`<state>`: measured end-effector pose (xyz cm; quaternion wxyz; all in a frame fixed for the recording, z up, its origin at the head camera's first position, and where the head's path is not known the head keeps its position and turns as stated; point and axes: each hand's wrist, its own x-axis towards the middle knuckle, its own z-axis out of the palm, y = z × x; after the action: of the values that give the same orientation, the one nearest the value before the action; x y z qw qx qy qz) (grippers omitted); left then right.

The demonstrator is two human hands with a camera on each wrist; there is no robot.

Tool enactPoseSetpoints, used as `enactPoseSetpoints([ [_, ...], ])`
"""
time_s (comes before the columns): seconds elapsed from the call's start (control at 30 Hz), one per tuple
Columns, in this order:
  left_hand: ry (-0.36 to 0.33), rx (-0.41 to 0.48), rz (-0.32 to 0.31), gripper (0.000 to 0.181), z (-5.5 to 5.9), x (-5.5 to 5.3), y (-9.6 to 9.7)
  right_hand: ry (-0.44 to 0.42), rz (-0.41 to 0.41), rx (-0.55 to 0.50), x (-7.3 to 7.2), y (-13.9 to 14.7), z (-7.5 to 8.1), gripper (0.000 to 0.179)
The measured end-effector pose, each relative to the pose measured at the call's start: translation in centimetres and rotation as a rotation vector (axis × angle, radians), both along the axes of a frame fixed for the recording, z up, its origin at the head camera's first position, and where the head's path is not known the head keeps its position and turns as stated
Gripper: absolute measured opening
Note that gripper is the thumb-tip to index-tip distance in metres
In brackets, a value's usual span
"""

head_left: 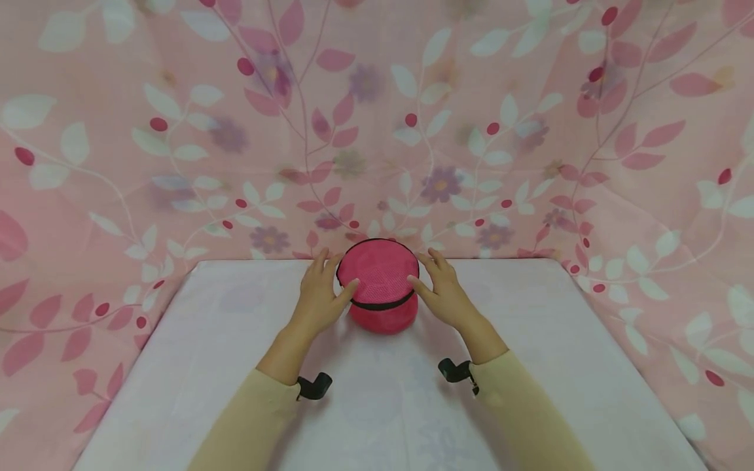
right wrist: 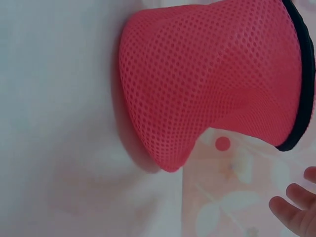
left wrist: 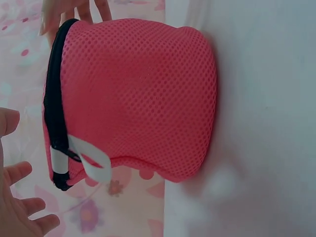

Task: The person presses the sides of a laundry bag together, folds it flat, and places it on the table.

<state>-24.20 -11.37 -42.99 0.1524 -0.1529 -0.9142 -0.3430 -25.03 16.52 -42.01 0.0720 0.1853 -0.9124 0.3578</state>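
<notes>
A red mesh zippered pouch (head_left: 379, 271), round and upright, stands toward the back of the table. Black zipper trim (left wrist: 55, 94) runs round its top, and a white pull loop (left wrist: 91, 158) hangs at one side in the left wrist view. My left hand (head_left: 321, 291) is beside the pouch's left side, fingers spread and fairly straight. On the opposite side my right hand (head_left: 442, 288) is held the same way. Both wrist views show gaps between the fingers and the mesh; whether a thumb touches the top rim cannot be made out. Neither hand grips anything.
A white cloth covers the table (head_left: 235, 340). Pink floral fabric (head_left: 377, 131) hangs behind the table and along both sides. Each wrist carries a small black camera mount (head_left: 315, 386) near the sleeve cuff.
</notes>
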Motion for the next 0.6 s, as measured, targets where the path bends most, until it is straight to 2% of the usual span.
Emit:
enactPoseSetpoints([
  [0.37, -0.16, 0.235, -0.046, 0.069, -1.5, -0.5, 1.0, -0.059, -0.013, -0.081, -0.7, -1.2, -1.4, 0.064],
  [0.6, -0.224, 0.376, -0.061, 0.066, -1.9, -0.8, 1.4, -0.072, 0.038, -0.223, -0.9, -1.8, -2.0, 0.064],
])
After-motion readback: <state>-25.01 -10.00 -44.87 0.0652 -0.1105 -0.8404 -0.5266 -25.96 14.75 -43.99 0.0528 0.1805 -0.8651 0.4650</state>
